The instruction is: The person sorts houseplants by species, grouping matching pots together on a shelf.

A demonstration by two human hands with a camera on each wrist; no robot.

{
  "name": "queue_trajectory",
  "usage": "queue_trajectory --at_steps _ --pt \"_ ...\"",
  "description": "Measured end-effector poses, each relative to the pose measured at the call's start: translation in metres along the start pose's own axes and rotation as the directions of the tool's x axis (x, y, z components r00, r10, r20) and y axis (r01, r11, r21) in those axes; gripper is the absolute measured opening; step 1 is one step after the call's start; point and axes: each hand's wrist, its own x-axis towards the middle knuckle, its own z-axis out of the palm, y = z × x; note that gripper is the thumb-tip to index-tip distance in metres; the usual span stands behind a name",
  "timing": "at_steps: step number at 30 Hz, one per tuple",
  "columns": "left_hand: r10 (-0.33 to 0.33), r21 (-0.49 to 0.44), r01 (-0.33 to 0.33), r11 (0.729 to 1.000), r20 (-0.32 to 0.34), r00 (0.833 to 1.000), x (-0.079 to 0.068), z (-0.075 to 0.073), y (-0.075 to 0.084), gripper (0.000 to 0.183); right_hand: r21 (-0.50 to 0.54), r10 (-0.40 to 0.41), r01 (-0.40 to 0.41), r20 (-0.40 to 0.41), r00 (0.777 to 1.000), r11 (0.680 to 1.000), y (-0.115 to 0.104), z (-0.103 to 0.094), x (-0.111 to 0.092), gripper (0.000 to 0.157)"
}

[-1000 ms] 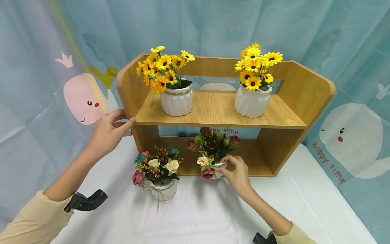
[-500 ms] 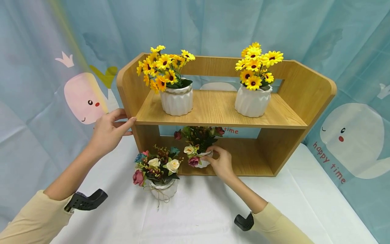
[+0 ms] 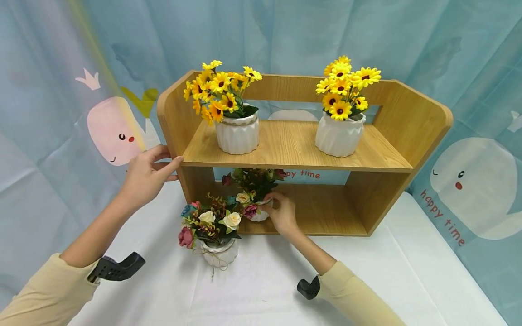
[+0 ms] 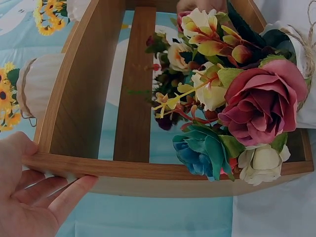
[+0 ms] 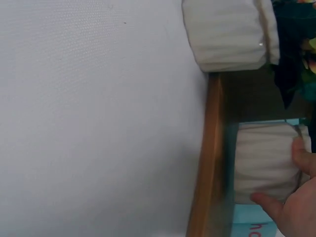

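Observation:
My right hand [image 3: 284, 216] grips the rim of a white flowerpot [image 3: 258, 216] on the lower level of a wooden shelf [image 3: 287, 149]. Pink and cream artificial roses fill this pot; the board above partly hides them. In the right wrist view, thumb and fingers span the pale pot [image 5: 266, 160]. My left hand [image 3: 147, 175] holds the front edge of the shelf's left side panel, thumb in front and fingers on the outside. A second white pot [image 3: 220, 254], tied with twine and filled with mixed roses, stands on the table before the shelf, overlapping the held pot's left side.
Two white pots of yellow sunflowers stand on the upper level, one at left [image 3: 238, 136] and one at right [image 3: 339, 136]. A white cloth [image 3: 261, 290] covers the table. Behind the shelf hangs a blue curtain [image 3: 293, 36].
The right hand has carried the rose pot leftward, from near the shelf's middle into the left part of the lower level. The left hand stays on the side panel.

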Motion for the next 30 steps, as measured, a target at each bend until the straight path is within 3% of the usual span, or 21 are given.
queue_trajectory --at_steps 10,18,30 --pt "0.006 0.005 -0.006 1.000 -0.003 1.000 -0.001 0.001 -0.001 0.040 -0.018 -0.043 0.043 0.009 0.999 0.999 0.008 0.005 -0.006 0.016" --pt "0.002 0.004 -0.002 1.000 -0.010 1.000 0.000 0.000 -0.001 0.041 -0.069 -0.062 0.062 -0.005 0.998 0.996 -0.001 -0.004 -0.012 0.029" --pt "0.007 0.008 -0.007 1.000 -0.013 1.000 0.000 0.001 -0.001 0.041 0.028 0.036 -0.036 0.002 0.999 0.999 -0.023 -0.007 -0.053 0.032"
